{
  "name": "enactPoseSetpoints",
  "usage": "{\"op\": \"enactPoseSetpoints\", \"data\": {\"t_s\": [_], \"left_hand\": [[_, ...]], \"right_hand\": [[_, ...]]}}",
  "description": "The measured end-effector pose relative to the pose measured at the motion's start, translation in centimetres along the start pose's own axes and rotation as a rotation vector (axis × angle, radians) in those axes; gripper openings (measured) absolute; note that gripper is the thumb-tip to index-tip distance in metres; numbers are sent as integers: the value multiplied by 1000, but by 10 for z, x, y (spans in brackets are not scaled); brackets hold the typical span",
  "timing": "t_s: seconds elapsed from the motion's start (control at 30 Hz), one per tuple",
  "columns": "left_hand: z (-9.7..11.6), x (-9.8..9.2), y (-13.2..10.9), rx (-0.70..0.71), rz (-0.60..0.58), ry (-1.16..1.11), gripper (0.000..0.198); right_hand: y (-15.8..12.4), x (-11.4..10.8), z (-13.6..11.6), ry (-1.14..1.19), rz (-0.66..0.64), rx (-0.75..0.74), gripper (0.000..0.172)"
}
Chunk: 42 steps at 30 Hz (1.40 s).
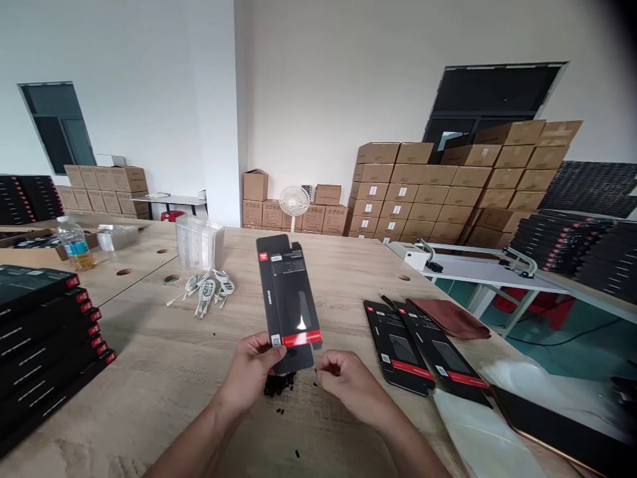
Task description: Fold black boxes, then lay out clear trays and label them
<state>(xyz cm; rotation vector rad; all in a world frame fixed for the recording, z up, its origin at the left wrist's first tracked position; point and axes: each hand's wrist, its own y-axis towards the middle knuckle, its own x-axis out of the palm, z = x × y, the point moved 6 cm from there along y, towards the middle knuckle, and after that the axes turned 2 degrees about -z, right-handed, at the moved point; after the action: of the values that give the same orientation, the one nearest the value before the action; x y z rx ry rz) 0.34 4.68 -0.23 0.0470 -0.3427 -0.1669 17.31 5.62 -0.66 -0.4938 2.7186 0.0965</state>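
Note:
My left hand (253, 372) grips the lower end of a flat black carton with a red stripe (287, 299), holding it up over the wooden table (159, 358). My right hand (348, 385) hovers just right of the carton's bottom flap, fingers curled in a pinch; what it holds, if anything, is too small to make out. Beneath both hands lies a small pile of tiny black pieces (279, 385), with a few scattered on the table.
More flat black cartons (423, 352) lie to the right beside a dark red cloth (450, 317). Stacked black boxes (44, 338) fill the left edge. White coiled cables (206, 287), clear plastic trays (199, 242) and a bottle (74, 244) sit further back. Cardboard boxes line the wall.

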Motion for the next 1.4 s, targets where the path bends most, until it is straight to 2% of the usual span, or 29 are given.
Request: {"op": "enactPoseSetpoints", "data": {"t_s": [0.1, 0.2, 0.23, 0.3, 0.4, 0.57, 0.8, 0.87, 0.93, 1.0, 1.07, 1.13, 1.23, 1.27, 1.33, 1.4], "left_hand": [[0, -7, 1, -9, 43, 6, 27], [-1, -6, 2, -17, 23, 29, 29], [-1, -6, 2, -19, 19, 35, 30], [-3, -4, 2, -26, 7, 43, 32], [-6, 2, 1, -19, -50, 42, 31], [-8, 8, -1, -7, -111, 57, 30], [2, 7, -1, 48, -84, 129, 32], [3, 1, -2, -11, -62, -1, 35], [3, -2, -4, -115, -78, -259, 45], [7, -1, -7, -176, -149, -546, 57], [12, 2, -11, -187, -225, -709, 60], [8, 6, -14, -272, -279, -703, 62], [-7, 14, -22, -414, -353, -498, 63], [-12, 16, -24, -430, -376, -421, 61], [-17, 20, -29, -433, -403, -311, 53], [-20, 23, -34, -445, -423, -266, 47]], "right_hand": [[0, 0, 9, -131, 11, 32, 25], [-2, 0, 4, 37, -4, -2, 13], [-2, 1, 1, 127, -24, -8, 15], [-3, 5, -5, 267, -49, -15, 27], [-2, 10, -10, 336, 11, -56, 40], [0, 18, -7, 334, 61, -95, 38], [-2, 17, -6, 384, 48, -67, 37], [-6, 29, -7, 457, -51, -16, 38], [-12, 48, -9, 528, -201, 43, 40], [-18, 65, -12, 539, -345, 78, 43], [-21, 72, -14, 442, -405, 97, 43], [-19, 60, -18, 301, -303, 76, 41], [-15, 20, -32, 229, 52, -67, 37], [-17, 10, -37, 246, 132, -113, 35], [-19, 1, -41, 287, 164, -140, 38], [-19, 1, -41, 324, 118, -122, 45]]}}
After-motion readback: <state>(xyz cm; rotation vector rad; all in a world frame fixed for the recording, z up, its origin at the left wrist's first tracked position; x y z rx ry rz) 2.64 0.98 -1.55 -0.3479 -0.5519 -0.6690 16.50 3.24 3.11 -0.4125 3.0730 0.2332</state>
